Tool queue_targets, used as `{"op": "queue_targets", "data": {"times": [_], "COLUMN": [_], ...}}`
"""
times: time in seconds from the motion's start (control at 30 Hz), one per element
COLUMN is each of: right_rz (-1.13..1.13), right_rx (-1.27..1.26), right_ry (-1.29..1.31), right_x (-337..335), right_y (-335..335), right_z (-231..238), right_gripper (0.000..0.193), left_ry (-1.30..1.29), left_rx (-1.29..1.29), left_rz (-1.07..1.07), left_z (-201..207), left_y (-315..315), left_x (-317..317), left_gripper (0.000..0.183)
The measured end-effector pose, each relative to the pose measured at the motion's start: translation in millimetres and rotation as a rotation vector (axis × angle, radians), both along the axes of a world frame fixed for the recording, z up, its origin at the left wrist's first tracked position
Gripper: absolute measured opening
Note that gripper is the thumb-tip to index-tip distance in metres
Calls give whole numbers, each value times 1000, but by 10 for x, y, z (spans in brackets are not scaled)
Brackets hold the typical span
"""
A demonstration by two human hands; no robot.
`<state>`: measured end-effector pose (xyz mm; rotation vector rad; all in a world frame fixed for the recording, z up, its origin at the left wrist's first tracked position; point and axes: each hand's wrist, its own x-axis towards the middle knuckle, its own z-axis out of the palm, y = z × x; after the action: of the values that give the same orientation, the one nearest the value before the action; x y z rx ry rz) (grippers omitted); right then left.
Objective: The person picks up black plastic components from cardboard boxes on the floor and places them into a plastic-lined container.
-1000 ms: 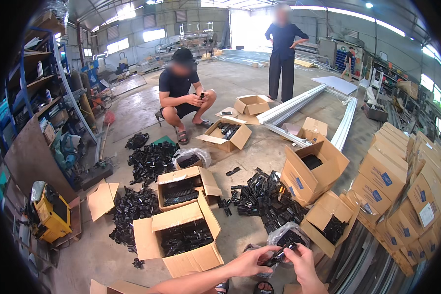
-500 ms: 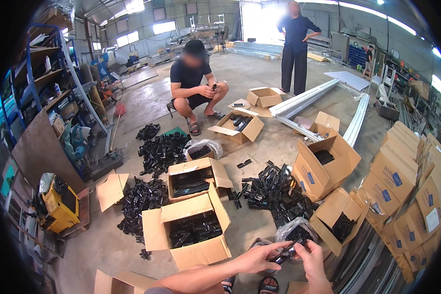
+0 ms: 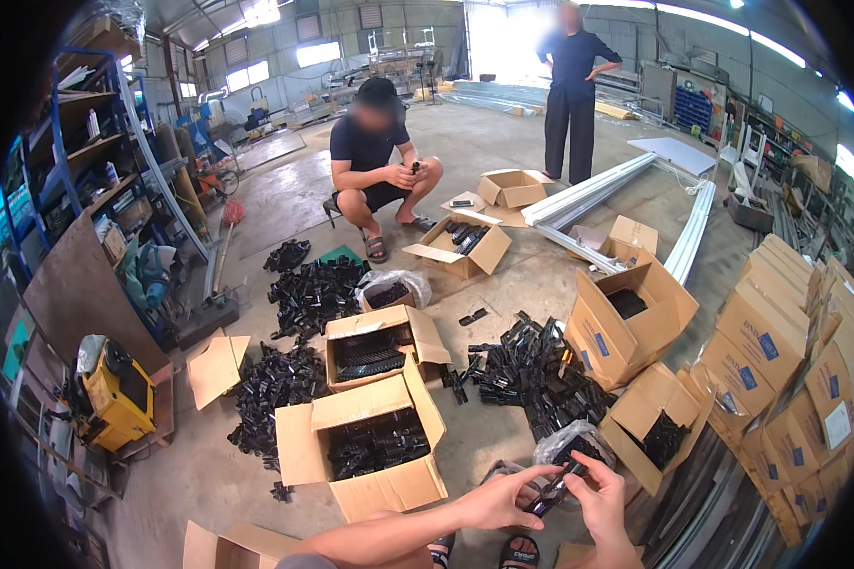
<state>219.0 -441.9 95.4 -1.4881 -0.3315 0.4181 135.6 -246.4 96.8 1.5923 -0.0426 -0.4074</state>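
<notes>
Between my two hands is a glossy black elongated part; its exact kind is not clear. My left hand grips its lower end, thumb and fingers closed around it. The fingers of my right hand pinch the upper end. Just beyond my hands lies a clear plastic bag with black pieces in it. A heap of similar black parts spreads over the floor behind the bag. To the left stands an open cardboard box filled with black parts.
A second open box and another black heap lie left. At right are an upright carton, a tilted box and stacked cartons. Ahead, a seated co-worker handles a small black part; another person stands behind.
The black part has tilted more upright between my hands. My right fingers have shifted up to its upper end, while my left hand has barely moved.
</notes>
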Motion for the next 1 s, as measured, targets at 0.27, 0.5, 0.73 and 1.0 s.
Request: {"op": "queue_targets", "data": {"times": [0.27, 0.5, 0.73, 1.0], "right_rz": [-40, -40, -49, -35], "right_rx": [-171, 61, -2, -30], "right_ry": [-68, 46, -14, 12], "right_x": [133, 99, 86, 84], "right_y": [-25, -21, -8, 11], "right_z": [-142, -24, -84, -43], "right_gripper": [40, 43, 41, 43], "left_ry": [26, 56, 176, 204], "left_rx": [-14, -141, -217, -226], "left_rz": [73, 88, -46, -16], "left_z": [15, -16, -227, -316], "left_y": [-56, -76, 14, -2], "left_x": [128, 127, 135, 135], "left_gripper": [90, 83, 51, 37]}}
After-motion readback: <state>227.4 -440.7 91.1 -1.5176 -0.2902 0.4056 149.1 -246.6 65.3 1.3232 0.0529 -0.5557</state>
